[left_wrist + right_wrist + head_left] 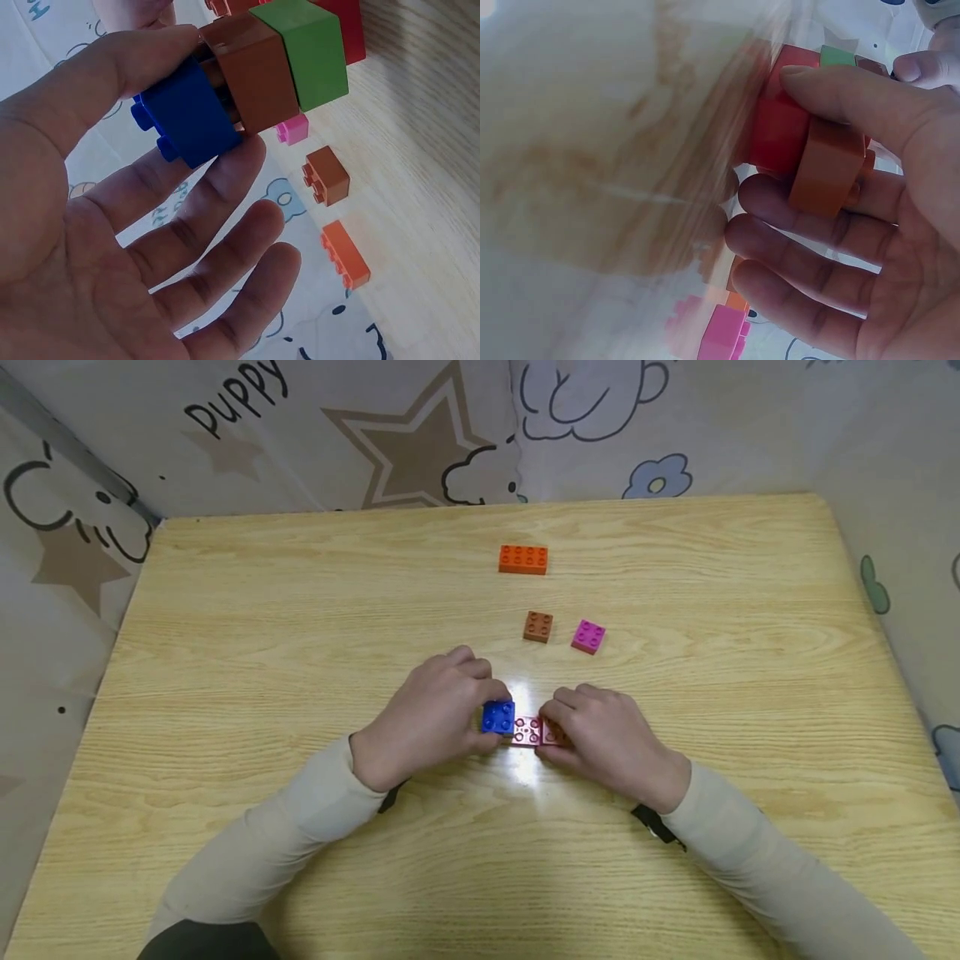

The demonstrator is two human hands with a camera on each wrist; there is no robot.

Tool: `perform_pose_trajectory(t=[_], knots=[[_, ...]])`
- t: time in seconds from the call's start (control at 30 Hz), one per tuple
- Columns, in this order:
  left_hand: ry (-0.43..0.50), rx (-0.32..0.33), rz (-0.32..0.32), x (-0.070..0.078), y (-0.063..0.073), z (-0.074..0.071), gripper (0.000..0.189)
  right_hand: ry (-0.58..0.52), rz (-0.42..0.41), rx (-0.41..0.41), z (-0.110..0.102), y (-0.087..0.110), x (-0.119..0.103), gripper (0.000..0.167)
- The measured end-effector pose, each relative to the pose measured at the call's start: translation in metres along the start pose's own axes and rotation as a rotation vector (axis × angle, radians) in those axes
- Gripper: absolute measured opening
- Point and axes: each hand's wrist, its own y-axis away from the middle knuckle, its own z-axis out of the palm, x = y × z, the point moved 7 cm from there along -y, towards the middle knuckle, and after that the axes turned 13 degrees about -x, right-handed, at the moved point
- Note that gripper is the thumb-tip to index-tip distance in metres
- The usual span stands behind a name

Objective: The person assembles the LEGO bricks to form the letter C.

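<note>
My left hand [431,718] pinches a blue toy brick [191,112] between thumb and index finger, its other fingers spread loosely. The blue brick sits tilted against a brown brick [259,71], with a gap and studs showing between them. Beyond that brown brick come a green brick [311,56] and a red brick [780,135], joined in one stack. My right hand [611,739] steadies the stack, thumb on the red brick and index finger against a second brown brick [829,169] fixed on the red one. In the head view, the blue brick hides the green one.
Three loose bricks lie on the wooden table [262,610] beyond the hands: a small brown one [537,627], a pink one [588,637] and a longer orange one [523,559]. Patterned walls [570,468] border the table's back and sides.
</note>
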Motion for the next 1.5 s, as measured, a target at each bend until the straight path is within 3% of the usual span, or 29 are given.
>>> perform_pose_trajectory(t=[0.6,0.73,0.93,1.1,1.27,1.5], knots=[[-0.073,0.000,0.031,0.005,0.000,0.002,0.037,-0.009,0.018,-0.002,0.000,0.000,0.000,0.028],[-0.109,0.025,0.040,0.007,0.002,0.003,0.039,-0.018,0.033,-0.001,0.000,0.001,0.000,0.035],[-0.124,0.041,0.039,0.008,0.003,0.003,0.038,-0.086,-0.013,0.084,-0.008,0.000,-0.008,0.052],[-0.110,0.036,0.037,0.006,0.002,0.004,0.038,-0.054,-0.008,0.029,-0.006,-0.005,-0.010,0.055],[-0.110,0.037,0.047,0.006,0.001,0.004,0.041,-0.030,0.048,-0.039,-0.003,-0.001,-0.003,0.045],[-0.114,0.046,0.054,0.006,0.003,0.002,0.041,-0.032,0.037,-0.037,-0.001,-0.001,-0.001,0.031]])
